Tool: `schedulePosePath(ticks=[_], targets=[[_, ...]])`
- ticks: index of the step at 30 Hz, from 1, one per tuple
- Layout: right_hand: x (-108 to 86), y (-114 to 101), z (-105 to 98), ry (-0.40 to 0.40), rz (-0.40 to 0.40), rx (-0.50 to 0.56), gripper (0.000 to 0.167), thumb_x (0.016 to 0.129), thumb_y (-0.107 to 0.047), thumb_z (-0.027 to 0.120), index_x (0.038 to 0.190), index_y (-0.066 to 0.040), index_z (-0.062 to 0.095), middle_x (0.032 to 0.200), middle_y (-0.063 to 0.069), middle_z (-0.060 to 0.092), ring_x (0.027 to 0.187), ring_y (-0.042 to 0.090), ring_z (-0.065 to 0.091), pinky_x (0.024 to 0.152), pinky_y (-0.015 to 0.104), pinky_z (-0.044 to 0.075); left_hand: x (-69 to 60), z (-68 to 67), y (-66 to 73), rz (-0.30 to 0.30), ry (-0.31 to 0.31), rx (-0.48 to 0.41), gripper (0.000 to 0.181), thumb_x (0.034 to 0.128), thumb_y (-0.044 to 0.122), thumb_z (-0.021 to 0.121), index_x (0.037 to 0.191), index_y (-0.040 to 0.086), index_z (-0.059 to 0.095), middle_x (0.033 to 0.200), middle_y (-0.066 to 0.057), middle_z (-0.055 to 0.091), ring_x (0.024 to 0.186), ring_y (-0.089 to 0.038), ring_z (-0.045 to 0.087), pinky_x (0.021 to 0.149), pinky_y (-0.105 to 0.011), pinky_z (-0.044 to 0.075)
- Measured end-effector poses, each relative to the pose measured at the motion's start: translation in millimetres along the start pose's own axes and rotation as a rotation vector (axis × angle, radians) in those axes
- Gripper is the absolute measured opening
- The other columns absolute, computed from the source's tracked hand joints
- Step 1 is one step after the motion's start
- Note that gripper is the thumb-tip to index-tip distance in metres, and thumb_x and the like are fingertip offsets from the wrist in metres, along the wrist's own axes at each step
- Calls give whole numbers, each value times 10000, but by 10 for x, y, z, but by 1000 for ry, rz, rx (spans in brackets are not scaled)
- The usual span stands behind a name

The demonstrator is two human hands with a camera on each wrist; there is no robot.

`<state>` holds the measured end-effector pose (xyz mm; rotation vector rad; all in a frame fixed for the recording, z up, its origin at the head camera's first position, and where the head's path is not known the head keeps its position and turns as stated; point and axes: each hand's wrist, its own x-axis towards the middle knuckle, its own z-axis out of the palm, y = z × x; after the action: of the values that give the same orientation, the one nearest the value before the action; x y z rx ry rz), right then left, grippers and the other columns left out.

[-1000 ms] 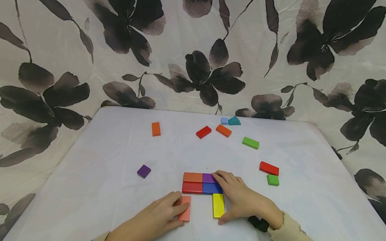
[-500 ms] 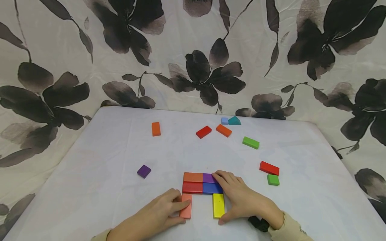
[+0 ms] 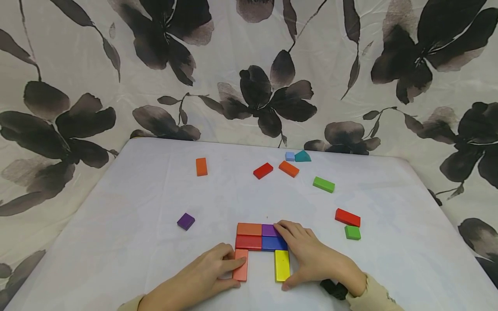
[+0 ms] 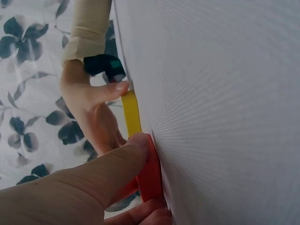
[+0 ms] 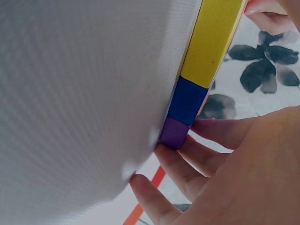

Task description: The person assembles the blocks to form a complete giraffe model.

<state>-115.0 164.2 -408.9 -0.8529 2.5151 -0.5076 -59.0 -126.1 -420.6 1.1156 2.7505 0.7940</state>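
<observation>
A: Head view: what's the left hand (image 3: 210, 272) doing?
B: Pinching the salmon block (image 3: 240, 267), at 7 o'clock from the red block (image 3: 249, 242), touching it.
A: Left wrist?
B: The yellow block (image 4: 131, 112) lies at 11 o'clock from the salmon.
A: Right wrist?
B: Right hand (image 5: 243, 173): fingers relaxed, touching the purple block (image 5: 174, 133); the blue block (image 5: 187, 101) joins it at 1 o'clock.

Right fingers (image 5: 180, 171) touch a purple block (image 5: 174, 132) adjoining a blue block (image 5: 187, 101).

- My left hand (image 3: 212, 270) pinches, its knuckles bent and raised.
- My right hand (image 3: 313, 255) spreads wide, thumb toward me, fingers reaching forward.
- My forearms (image 3: 165, 293) angle inward from both sides.
</observation>
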Motion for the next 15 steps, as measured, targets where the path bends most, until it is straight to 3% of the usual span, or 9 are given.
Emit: schedulePosePath(ticks=[15], targets=[[-6,2,-7,4,-10,2,1219,637,-649,832,1569,-122,247,1589,75,239,1431,271,234,1105,610,260,15,-12,9,-48,-15,1,454,851,302,798,1257,123,703,1030,16,560,875,-43,494,748,-123,487]])
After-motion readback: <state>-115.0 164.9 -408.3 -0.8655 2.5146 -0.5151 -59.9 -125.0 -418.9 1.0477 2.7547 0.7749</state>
